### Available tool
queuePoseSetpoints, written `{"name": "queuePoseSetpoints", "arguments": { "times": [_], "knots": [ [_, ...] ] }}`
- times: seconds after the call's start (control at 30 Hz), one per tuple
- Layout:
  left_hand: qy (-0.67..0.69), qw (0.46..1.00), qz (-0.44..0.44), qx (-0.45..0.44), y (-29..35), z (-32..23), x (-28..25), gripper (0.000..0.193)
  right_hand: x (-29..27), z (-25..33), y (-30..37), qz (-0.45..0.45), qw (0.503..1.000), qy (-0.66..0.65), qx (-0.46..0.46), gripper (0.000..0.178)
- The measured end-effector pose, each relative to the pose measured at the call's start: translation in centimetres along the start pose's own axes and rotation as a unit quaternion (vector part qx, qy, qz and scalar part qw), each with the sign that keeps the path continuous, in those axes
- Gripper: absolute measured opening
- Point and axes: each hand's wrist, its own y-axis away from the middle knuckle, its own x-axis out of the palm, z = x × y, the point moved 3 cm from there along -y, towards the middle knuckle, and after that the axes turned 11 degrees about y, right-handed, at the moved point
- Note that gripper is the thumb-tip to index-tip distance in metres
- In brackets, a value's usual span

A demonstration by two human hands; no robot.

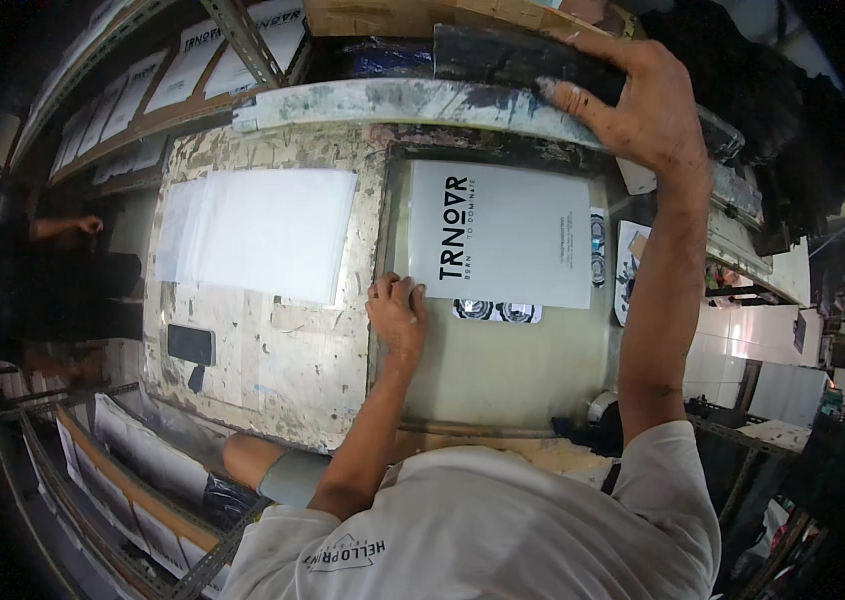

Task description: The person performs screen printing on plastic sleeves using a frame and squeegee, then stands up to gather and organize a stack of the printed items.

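Observation:
A pale, see-through-looking sheet (513, 235) with black lettering lies flat on the dull, yellowish panel of the work table. My left hand (399, 312) has its fingers curled at the sheet's near left corner, gripping that edge. Out at the far side, my right hand (643, 105) reaches over a dark, stained bar (513, 62), thumb on the near side and fingers over the top. Between bar and sheet runs a long paint-smeared pale rail (353, 103). Partly under the sheet are stickers with round grey designs (498, 311).
On the table's left half lie a stack of blank white sheets (273, 225) and a dark phone (191, 345). Racks with printed sheets (133, 100) stand at the far left, more racks (143, 480) at the near left. Another person (63, 270) is at the left.

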Motion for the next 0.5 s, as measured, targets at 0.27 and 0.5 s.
{"name": "queuePoseSetpoints", "arguments": {
  "times": [0.27, 0.5],
  "knots": [
    [0.277, 0.938, 0.001, -0.211, -1.0, -0.8, 1.4, 0.013, 1.2, -2.0, -0.9, -0.001, 0.999, -0.039, 0.026, 0.062],
    [0.516, 0.732, -0.024, -0.444, -4.2, -1.5, 0.1, 0.041, 1.3, -2.5, -1.4, 0.006, 0.999, -0.027, 0.024, 0.060]
  ]
}}
